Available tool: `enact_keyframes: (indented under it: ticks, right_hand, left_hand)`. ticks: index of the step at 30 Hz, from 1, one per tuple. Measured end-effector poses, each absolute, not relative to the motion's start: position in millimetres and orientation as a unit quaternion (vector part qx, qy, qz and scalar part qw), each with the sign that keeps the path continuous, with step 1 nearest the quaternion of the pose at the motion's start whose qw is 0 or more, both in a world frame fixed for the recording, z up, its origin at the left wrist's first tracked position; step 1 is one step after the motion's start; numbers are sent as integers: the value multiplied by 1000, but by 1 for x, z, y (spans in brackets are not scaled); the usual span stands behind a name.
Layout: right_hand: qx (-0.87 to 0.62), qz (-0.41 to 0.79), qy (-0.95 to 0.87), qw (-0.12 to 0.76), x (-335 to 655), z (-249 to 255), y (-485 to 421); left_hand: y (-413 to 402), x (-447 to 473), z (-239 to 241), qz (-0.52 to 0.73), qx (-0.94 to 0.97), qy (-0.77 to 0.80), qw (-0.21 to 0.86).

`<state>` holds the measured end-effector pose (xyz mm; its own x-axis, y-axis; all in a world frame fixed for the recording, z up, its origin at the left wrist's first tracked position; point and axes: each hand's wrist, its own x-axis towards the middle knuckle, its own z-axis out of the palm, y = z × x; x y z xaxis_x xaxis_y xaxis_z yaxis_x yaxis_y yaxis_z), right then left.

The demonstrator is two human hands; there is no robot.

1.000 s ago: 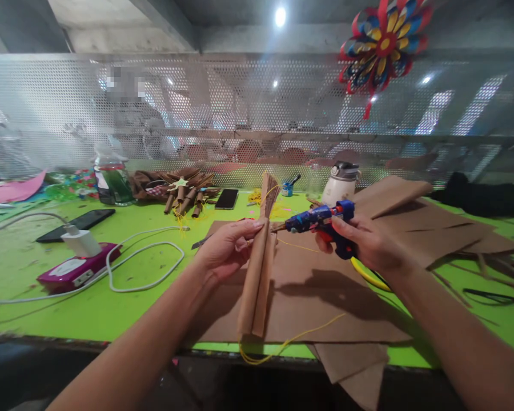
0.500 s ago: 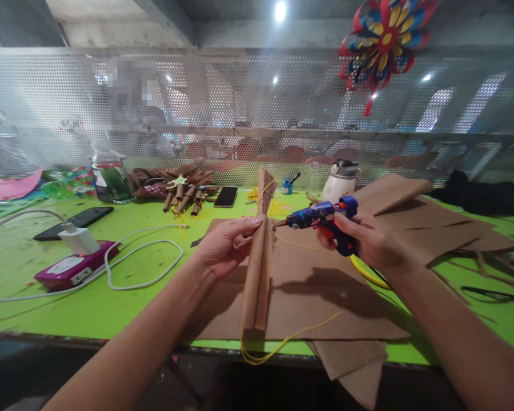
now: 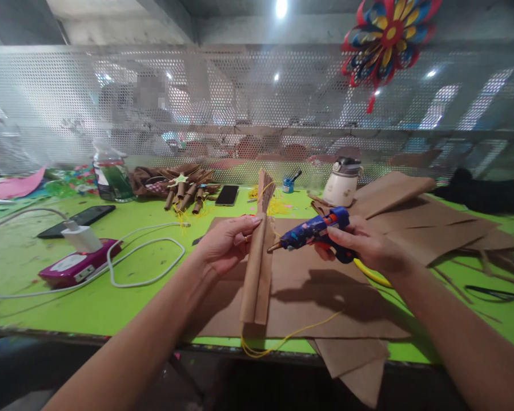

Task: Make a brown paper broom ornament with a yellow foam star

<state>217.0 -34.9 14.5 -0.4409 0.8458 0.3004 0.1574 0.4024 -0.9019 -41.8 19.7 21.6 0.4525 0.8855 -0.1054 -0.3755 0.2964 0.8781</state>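
My left hand (image 3: 230, 242) is closed around a brown paper roll (image 3: 253, 285) whose far end fans out in pleats and whose right edge is a loose flap. In my right hand (image 3: 360, 242) is a blue hot glue gun (image 3: 312, 229), tilted down to the left. Its nozzle tip is at the flap of the roll; whether it touches I cannot tell. A yellow string (image 3: 291, 337) trails from the roll's near end across a flat brown paper sheet (image 3: 325, 319) lying beneath.
A purple power strip (image 3: 75, 265) with a white charger and cable lies left. Behind are phones (image 3: 227, 196), a green bottle (image 3: 110, 174), small paper bundles (image 3: 188, 191) and a white flask (image 3: 341, 182). Brown sheets (image 3: 432, 220) and scissors (image 3: 492, 294) lie right.
The glue gun has tipped downward, its nozzle moving from beside the pleated part down to the flap of the roll. My left hand keeps its hold.
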Motion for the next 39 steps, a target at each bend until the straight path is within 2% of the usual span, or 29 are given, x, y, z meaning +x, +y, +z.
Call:
enact_keyframes:
  ticks: [4,12,21,32,39]
  right_hand:
    - [-325,435,-750,378,216,15,-35]
    - [-336,393,-711,477,213,14,-31]
    - [-347,417,-736,405,213,19,-39]
    - [-347,373,-734,449,209,22,-37]
    - [-381,361,-734,431,212,22,-39]
  left_hand:
    - [20,-42,22,425,407,302,750]
    - [17,-38,26,441,383,324,744]
    - [17,-39,27,447,358,333,749]
    - [17,-39,27,450,359,349,740]
    - [18,-40,25,446,358,346,744]
